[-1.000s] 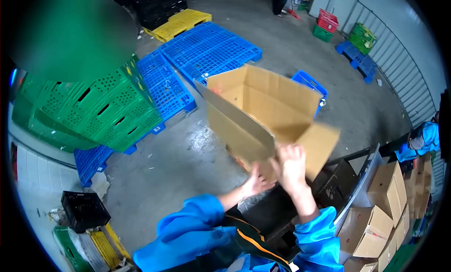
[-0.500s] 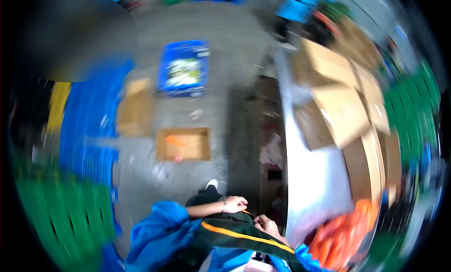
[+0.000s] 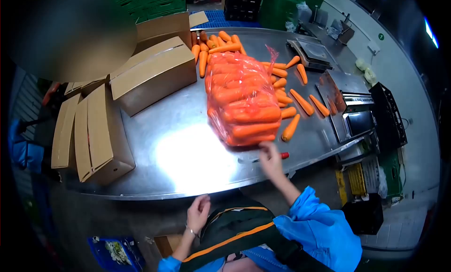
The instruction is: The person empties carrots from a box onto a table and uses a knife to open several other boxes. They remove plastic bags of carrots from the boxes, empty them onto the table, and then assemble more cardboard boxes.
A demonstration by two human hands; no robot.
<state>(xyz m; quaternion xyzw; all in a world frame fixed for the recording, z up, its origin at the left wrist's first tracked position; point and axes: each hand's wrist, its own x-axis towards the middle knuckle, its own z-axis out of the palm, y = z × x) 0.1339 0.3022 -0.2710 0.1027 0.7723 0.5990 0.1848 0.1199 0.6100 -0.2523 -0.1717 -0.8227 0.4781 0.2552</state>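
Carrot bag (image 3: pixel 244 96) on the bench (image 3: pixel 164 126), just beyond my right hand (image 3: pixel 271 161) | red-handled tool (image 3: pixel 284 155) at that hand; whether I grip it, I cannot tell | my left hand (image 3: pixel 198 213) apart, fingers loosely bent, by the bench edge | loose carrots (image 3: pixel 302 102) beyond and right of my right hand | cartons (image 3: pixel 155 67) beyond my left

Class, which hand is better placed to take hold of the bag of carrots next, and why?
Probably the right hand: it is over the table, close to the bag of carrots. The left hand is by the table's front edge, farther away.
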